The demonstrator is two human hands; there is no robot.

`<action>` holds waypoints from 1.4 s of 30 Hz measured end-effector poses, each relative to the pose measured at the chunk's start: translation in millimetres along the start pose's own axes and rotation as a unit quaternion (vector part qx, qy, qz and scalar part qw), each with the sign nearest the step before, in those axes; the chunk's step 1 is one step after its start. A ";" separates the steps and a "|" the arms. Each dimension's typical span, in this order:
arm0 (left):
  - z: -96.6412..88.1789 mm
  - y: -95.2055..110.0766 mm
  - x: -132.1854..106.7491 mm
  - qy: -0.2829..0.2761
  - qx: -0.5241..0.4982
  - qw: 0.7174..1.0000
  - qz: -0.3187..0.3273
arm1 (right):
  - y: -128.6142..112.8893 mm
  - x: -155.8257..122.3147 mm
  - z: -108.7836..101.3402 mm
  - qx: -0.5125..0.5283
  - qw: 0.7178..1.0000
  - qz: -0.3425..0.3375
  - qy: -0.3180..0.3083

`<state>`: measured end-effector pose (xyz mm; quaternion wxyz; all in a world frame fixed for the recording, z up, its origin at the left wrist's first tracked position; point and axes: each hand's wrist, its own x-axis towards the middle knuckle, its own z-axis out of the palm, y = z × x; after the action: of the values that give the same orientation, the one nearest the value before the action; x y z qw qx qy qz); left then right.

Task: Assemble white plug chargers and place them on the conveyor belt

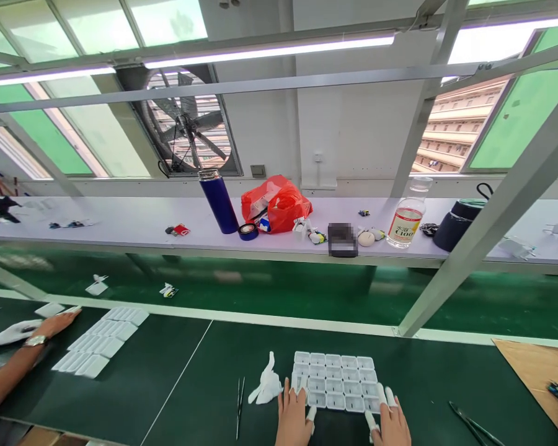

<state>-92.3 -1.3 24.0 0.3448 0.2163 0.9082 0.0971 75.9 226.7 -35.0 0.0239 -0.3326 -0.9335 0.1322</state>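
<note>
A block of small white square trays [335,381], set in rows, lies on the dark green bench top in front of me. Most of the squares show a tiny dark mark. My left hand [294,414] rests at the block's left side with its fingers stretched and spread, fingertips on the edge trays. At the lower right corner is my right hand [391,422], also with fingers apart and touching the edge. White finger covers sit on several fingertips of both hands. Left of the block lie a crumpled white glove [267,381] and thin tweezers [240,409].
Dark pliers-like tweezers [474,424] lie to the right, near a brown cardboard sheet [539,378]. At far left, a co-worker's hands [51,325] are beside more white trays [105,341]. A slanted metal post [451,266] stands right. A shelf behind holds bottles and a red bag [279,204].
</note>
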 end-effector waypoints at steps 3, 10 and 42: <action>1.8 6.1 13.7 0.090 0.022 0.995 0.035 | -31.3 25.6 0.1 -0.022 0.998 -0.056 0.005; 14.4 14.0 49.8 0.177 0.107 0.976 0.073 | -90.9 50.8 -10.7 -0.007 0.993 -0.075 -0.094; 19.2 27.1 71.0 0.199 0.100 0.966 0.129 | -93.9 64.7 17.2 -0.006 0.996 -0.057 -0.074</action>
<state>-118.1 55.9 -22.8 0.1179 0.3411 0.9282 0.0902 -34.4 193.5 -29.7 -0.0400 -0.2680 -0.9509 0.1496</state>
